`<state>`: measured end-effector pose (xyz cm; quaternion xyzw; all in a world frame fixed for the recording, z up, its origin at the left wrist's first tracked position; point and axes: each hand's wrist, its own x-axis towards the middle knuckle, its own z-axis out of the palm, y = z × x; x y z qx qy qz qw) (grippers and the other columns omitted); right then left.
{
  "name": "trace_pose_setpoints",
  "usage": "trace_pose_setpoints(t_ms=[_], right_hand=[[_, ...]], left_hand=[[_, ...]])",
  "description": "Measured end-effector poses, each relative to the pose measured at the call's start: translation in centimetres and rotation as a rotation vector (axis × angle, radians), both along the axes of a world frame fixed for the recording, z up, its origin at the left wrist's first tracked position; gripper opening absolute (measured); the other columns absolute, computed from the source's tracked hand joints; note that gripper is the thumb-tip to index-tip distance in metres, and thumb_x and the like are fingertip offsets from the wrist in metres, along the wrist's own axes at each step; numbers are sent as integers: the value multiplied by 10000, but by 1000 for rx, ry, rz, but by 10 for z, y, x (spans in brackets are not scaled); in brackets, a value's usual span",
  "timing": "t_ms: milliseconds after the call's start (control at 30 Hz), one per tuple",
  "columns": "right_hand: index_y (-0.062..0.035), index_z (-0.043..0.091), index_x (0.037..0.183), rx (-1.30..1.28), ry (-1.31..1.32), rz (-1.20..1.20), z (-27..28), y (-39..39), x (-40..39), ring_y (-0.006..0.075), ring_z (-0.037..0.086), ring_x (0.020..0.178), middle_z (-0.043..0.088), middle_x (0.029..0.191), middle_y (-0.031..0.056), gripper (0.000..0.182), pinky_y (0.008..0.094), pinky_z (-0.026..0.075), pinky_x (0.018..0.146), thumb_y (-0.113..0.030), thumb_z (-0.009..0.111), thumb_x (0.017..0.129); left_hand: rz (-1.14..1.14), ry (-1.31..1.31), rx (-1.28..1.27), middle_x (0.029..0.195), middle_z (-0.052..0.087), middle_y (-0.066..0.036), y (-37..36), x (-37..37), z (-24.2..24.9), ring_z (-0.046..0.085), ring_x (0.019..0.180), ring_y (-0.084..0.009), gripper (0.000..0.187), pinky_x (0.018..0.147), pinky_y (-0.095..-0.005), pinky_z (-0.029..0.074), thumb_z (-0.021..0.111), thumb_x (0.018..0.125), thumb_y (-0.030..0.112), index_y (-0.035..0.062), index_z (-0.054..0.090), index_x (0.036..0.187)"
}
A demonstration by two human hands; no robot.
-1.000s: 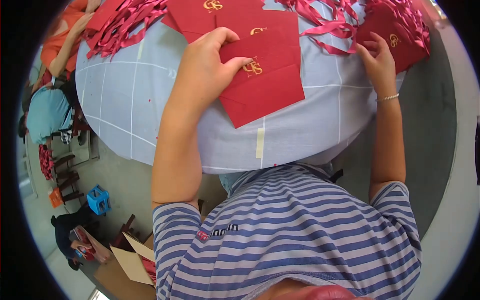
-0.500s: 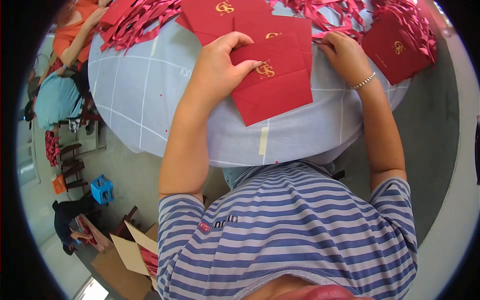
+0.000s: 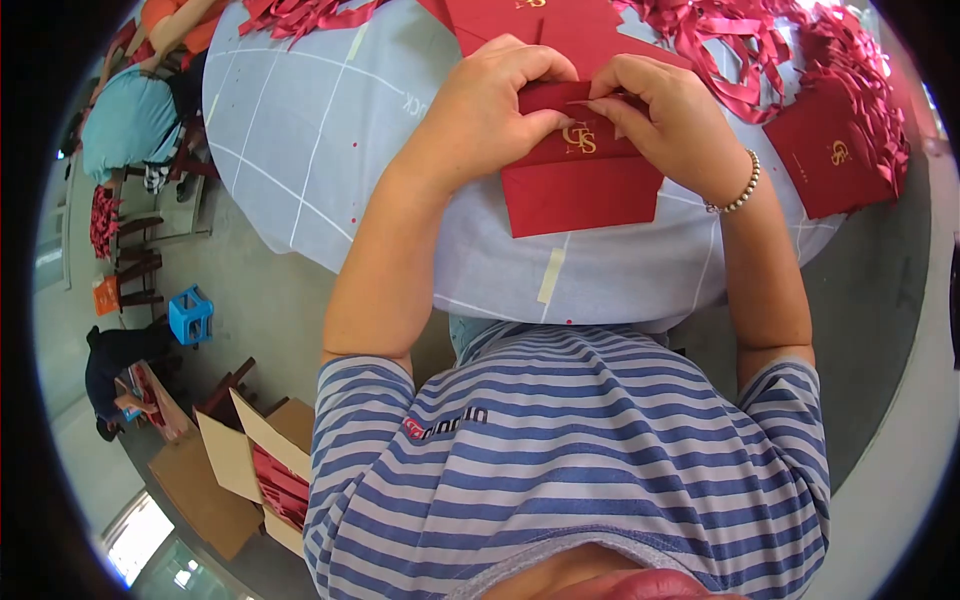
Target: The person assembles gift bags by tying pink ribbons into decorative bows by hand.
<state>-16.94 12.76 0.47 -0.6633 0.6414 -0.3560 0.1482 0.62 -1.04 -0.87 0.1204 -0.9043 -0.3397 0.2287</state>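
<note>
A flat red paper bag [image 3: 583, 190] with a gold logo lies at the near part of the round table. My left hand [image 3: 495, 115] grips its upper left side, thumb on the front by the logo and fingers curled at the top edge. From the other side my right hand [image 3: 665, 115], with a beaded bracelet, pinches at the bag's upper edge above the logo. What sits between those fingertips is hidden. More red paper bags [image 3: 560, 30] lie flat just beyond both hands.
Red ribbons [image 3: 720, 50] are heaped at the far right, beside a stack of ribboned red bags [image 3: 840, 150]. A pale checked cloth [image 3: 300, 140] covers the table. On the floor at left stand a blue stool [image 3: 190, 315] and an open carton [image 3: 225, 450]. Other people sit at left.
My right hand has come left from the ribbons to the bag's top edge. My left hand still holds the bag, which is now turned straighter. The view has shifted slightly.
</note>
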Motion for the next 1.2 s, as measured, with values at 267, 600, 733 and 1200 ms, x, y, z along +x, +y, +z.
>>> trace_pose_setpoints(t_ms=[267,600,733,1200], right_hand=[[5,651,970,44,-188,-157,-13,1,-20,120,631,617,681,774,55,68,266,512,587,-53,668,939],[-5,736,1022,-242,-235,-161,-35,1,2,98,691,750,725,853,60,134,240,551,667,5,713,891],[-3,733,997,-217,-203,-148,-29,-2,13,130,695,744,720,850,73,125,259,549,663,-5,728,872],[-38,678,888,-369,104,-200,-33,-9,24,271,668,719,651,811,84,50,345,541,638,-41,698,842]], left_hand=[[46,-10,45,1008,670,-49,-13,4,-7,626,955,-153,361,825,-291,511,835,772,89,56,713,1111],[101,-71,317,932,689,43,-14,1,-8,526,742,-45,345,687,-232,468,822,800,69,40,699,1121],[106,-83,318,921,678,55,-12,1,-8,524,730,-35,355,666,-220,461,825,799,66,42,698,1130],[82,64,87,902,703,10,2,-3,-12,546,665,-47,368,606,-223,468,822,769,58,27,706,1117]])
